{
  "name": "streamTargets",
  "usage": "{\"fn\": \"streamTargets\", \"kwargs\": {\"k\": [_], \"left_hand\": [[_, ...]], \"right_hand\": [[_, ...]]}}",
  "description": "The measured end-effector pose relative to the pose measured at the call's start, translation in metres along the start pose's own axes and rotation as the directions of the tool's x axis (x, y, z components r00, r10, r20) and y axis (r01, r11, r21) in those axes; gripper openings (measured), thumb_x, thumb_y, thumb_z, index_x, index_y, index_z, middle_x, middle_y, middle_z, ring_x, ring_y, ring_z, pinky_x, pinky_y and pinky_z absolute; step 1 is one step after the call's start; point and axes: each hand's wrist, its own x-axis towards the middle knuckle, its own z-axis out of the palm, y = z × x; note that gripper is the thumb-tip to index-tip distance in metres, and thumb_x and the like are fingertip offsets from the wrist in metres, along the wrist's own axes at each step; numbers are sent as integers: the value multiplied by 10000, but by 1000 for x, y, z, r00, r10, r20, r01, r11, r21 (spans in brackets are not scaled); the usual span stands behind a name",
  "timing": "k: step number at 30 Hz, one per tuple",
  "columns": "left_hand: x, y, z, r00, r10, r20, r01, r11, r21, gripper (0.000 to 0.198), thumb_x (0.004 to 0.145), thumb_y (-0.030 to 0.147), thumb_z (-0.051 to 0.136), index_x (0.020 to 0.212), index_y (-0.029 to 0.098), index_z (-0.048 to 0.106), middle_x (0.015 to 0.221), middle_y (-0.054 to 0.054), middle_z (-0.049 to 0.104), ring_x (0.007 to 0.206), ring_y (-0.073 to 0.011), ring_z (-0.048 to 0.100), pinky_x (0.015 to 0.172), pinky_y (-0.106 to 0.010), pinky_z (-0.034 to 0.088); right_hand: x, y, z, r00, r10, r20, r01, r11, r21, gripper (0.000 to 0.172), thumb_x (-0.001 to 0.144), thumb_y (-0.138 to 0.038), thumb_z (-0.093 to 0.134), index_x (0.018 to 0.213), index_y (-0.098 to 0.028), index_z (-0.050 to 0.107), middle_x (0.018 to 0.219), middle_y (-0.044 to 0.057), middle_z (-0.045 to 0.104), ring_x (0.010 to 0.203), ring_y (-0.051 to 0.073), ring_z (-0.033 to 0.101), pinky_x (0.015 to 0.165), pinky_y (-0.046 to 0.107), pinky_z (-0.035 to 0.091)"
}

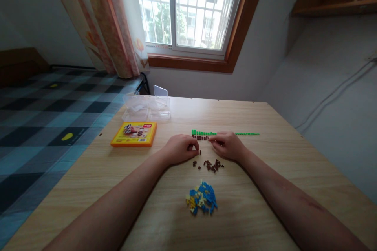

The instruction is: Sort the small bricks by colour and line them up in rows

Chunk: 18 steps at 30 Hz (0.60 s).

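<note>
Small green bricks (203, 133) lie in a long row across the table, with a shorter row of brown bricks (202, 138) just in front. My right hand (228, 146) is closed in a pinch at the right end of the brown row, thumb and index fingertip on a small brown brick there. My left hand (180, 149) rests on the table with its fingers curled together. Right beside its fingertips stands a single brown brick (200, 152); whether the fingers hold anything is hidden. Nearer me lies a loose scatter of brown pieces (213, 165).
A pile of blue and yellow bricks (203, 198) lies closest to me. Toward the left are a yellow-orange box (134, 134) and clear plastic trays (147, 109). The wooden table (253, 211) ends before the window wall; a checked bed (38, 125) stands beside it.
</note>
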Motion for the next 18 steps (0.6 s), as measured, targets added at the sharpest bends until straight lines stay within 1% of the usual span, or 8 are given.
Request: {"fn": "streamTargets", "kwargs": {"k": [3, 7, 12, 18], "left_hand": [[-1, -1, -2, 999, 39, 27, -37, 998, -49, 179, 796, 240, 650, 882, 270, 804, 835, -7, 738, 741, -154, 622, 666, -266, 419], [-2, 0, -4, 996, 74, 48, -70, 995, -77, 193, 801, 224, 651, 882, 276, 818, 853, -11, 741, 746, -147, 627, 686, -261, 440], [-2, -1, -3, 994, 99, 46, -96, 994, -46, 189, 815, 246, 657, 894, 294, 822, 844, -6, 736, 734, -141, 626, 691, -260, 446], [0, -3, -2, 997, 75, 31, -74, 996, -51, 214, 788, 193, 629, 873, 252, 816, 848, -17, 741, 719, -140, 622, 661, -255, 442]], "right_hand": [[-1, -8, 1, 995, -68, 68, 62, 994, 88, 216, 791, -120, 591, 859, -197, 781, 731, 16, 702, 591, 107, 562, 583, 230, 403], [-1, -17, 1, 984, -122, 133, 105, 986, 133, 216, 765, -122, 591, 836, -195, 780, 668, 1, 656, 558, 99, 512, 545, 226, 376], [0, -20, 0, 978, -155, 141, 130, 977, 170, 225, 794, -127, 604, 887, -196, 797, 710, 14, 684, 579, 98, 541, 549, 221, 381], [0, -21, 3, 966, -217, 143, 193, 967, 165, 210, 856, -170, 619, 942, -211, 806, 694, 23, 682, 592, 113, 563, 565, 228, 393]]}}
